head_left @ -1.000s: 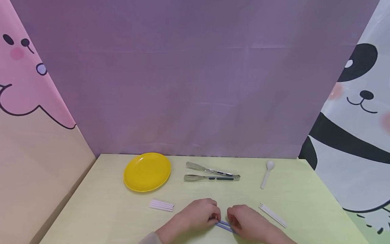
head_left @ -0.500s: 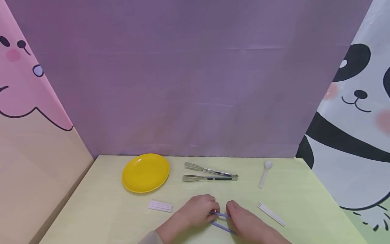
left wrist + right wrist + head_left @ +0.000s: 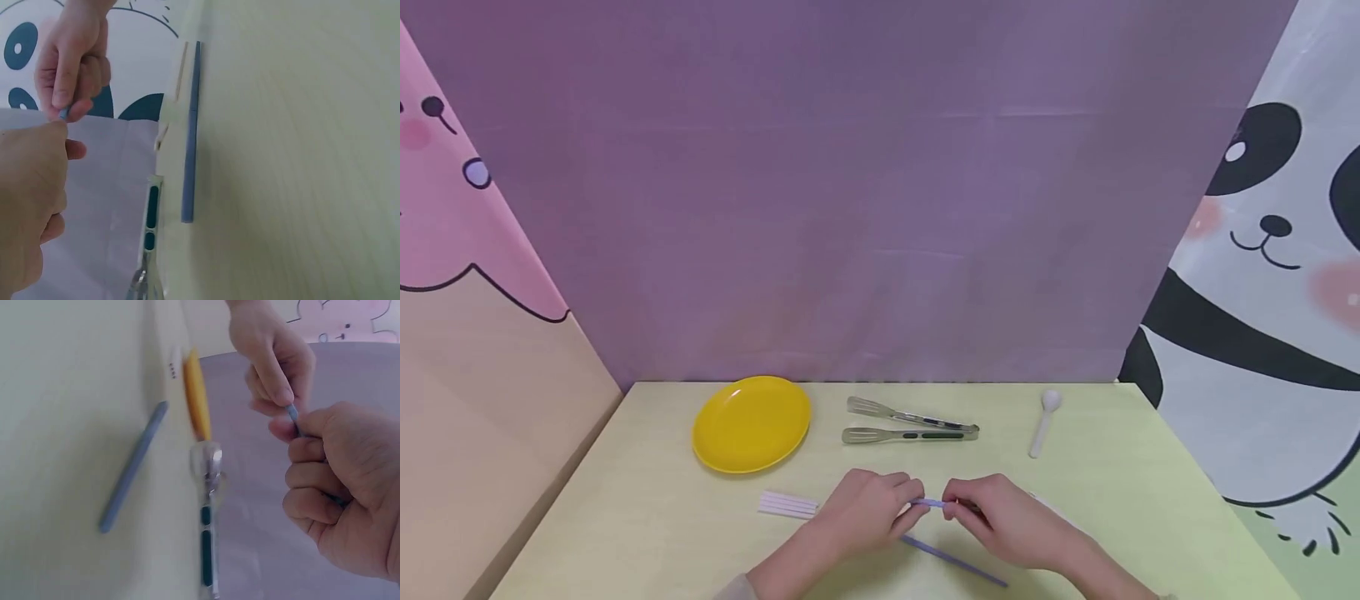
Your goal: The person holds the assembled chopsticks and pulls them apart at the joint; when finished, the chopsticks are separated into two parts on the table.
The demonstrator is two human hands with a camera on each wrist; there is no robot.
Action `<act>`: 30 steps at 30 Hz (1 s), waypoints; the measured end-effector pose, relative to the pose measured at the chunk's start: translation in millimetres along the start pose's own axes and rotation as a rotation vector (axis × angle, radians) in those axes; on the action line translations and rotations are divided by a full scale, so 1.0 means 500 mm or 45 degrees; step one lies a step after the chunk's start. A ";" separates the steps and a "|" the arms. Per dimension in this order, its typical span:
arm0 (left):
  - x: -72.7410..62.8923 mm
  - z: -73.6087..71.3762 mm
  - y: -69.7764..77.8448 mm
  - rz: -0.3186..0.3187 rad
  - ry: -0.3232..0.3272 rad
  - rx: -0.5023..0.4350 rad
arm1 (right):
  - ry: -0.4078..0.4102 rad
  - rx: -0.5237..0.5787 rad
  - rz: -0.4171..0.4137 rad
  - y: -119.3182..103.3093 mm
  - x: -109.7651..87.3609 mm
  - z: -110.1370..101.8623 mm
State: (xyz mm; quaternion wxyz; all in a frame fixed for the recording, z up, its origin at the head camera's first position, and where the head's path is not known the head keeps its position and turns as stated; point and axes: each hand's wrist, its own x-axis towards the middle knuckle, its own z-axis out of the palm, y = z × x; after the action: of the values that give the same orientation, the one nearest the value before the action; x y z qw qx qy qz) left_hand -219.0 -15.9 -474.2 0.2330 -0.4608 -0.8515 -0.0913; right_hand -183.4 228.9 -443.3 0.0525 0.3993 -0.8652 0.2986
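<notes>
Both hands are raised over the front of the table, pinching one blue chopstick (image 3: 931, 502) between them. My left hand (image 3: 867, 510) grips its left part with thumb and fingers. Close to it, my right hand (image 3: 1011, 521) holds the other part, fingers curled round it in the right wrist view. Only a short piece of this chopstick shows between the hands; the rest is hidden in them. A second blue chopstick (image 3: 958, 565) lies on the table below, slanting toward the front right, full length in the left wrist view (image 3: 191, 137).
A yellow plate (image 3: 751, 425) stands at the back left, with metal tongs (image 3: 917, 435) to its right and a white spoon (image 3: 1042, 423) farther right. Several pale pink sticks (image 3: 786, 504) lie side by side left of my left hand. My right hand mostly hides a white fork.
Earlier both hands held the two chopsticks low over the table. One chopstick has been let go onto the table, while the hands have lifted the other upward and away from the front edge.
</notes>
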 end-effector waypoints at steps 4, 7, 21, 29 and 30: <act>-0.019 -0.019 0.002 0.054 0.093 0.085 | -0.045 -0.001 -0.052 -0.015 0.004 -0.009; -0.027 -0.029 0.004 0.068 0.101 0.048 | -0.049 -0.022 -0.096 -0.021 0.005 -0.009; -0.020 -0.068 0.001 0.021 0.098 -0.320 | 0.239 -0.068 -0.264 -0.020 0.022 0.012; -0.017 -0.072 0.003 0.008 0.082 -0.231 | 0.147 -0.080 -0.188 -0.026 0.024 0.011; -0.018 -0.070 0.005 0.007 0.077 -0.198 | 0.115 -0.090 -0.156 -0.029 0.024 0.011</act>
State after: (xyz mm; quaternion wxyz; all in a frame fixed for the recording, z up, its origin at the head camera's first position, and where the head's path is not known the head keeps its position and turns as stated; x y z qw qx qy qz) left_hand -202.0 -34.1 -447.9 0.2224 -0.4768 -0.8331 -0.1706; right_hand -180.2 210.6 -437.1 0.1238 0.4356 -0.8459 0.2817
